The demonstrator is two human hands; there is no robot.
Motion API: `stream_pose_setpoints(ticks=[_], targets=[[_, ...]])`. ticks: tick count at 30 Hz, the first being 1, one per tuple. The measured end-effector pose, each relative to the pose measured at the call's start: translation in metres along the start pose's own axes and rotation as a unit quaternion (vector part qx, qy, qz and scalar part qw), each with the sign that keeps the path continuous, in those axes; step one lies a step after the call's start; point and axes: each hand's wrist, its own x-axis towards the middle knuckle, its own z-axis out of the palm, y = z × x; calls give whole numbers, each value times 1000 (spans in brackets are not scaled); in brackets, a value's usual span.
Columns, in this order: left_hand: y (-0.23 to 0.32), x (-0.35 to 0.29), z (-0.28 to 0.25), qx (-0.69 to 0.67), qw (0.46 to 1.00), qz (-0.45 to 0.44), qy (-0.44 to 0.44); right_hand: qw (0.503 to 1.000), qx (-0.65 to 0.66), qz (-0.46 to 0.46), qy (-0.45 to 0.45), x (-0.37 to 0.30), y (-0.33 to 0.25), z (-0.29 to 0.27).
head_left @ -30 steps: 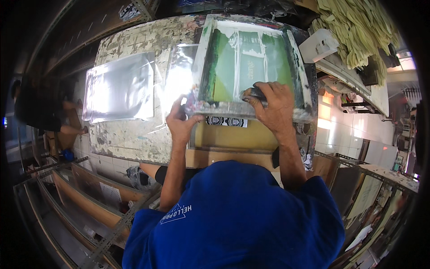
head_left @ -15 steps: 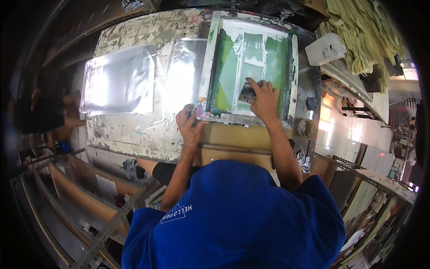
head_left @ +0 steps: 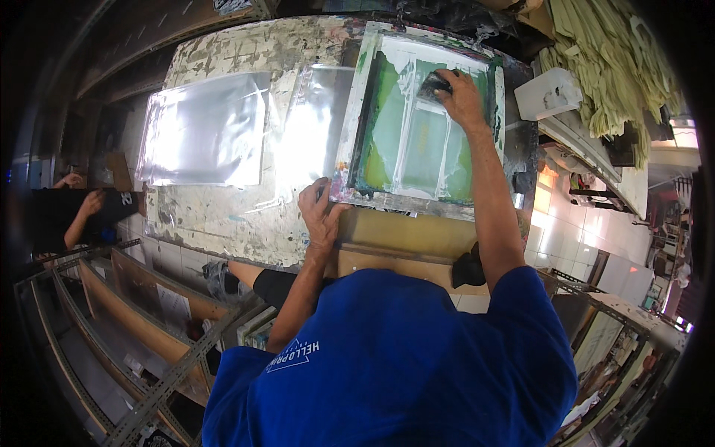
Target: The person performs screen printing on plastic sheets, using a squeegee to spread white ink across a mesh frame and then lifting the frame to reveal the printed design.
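While the worktable [head_left: 223, 216] shows cracked, paint-flecked top w/ old ink stains all over, a screen-printing frame [head_left: 421, 112] lies flat on its right half, mesh smeared green w/ a paler rectangle in the middle. Just left of the frame sit clear plastic sheets [head_left: 205, 127], glossy, one large one laid flat & another overlapping toward the frame edge. Below the frame's near edge a tan wooden board [head_left: 406, 238] shows. Room is a cramped workshop: metal angle-iron shelving [head_left: 141, 335] at lower left, tiled floor at right, a heap of pale yellow-green fabric pieces [head_left: 603, 59] piled at upper right, w/ a small white box [head_left: 551, 93] beside it (contents not readable).

Right hand [head_left: 458, 93] is stretched far out, arm nearly straight, fingers closed around a dark squeegee [head_left: 434, 83] pressed on the mesh near the frame's far end. Left hand [head_left: 320, 212] is bent at the elbow, palm down, fingers curled over the frame's near-left corner, gripping it & touching the table edge.

Another person's hand [head_left: 93, 201] w/ a black sleeve shows at far left, well apart from the frame. Wearer has a blue t-shirt [head_left: 387, 365].
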Motion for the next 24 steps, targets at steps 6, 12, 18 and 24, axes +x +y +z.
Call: stream_pose_setpoints(ticks=[6,12,18,24], targets=[[-4,-9,7,-102,992,-65,-18,995,-92,-10,-47,-34,-40,-15],[20,3,0,-151,985,-77,21,998,-34,-39,-43,-117,-107,-55],[79,56,-35,-147,981,-94,90,997,14,-69,30,-127,-162,-130],[112,129,-52,-316,930,-102,158,979,-51,-106,164,-52,-161,-177]])
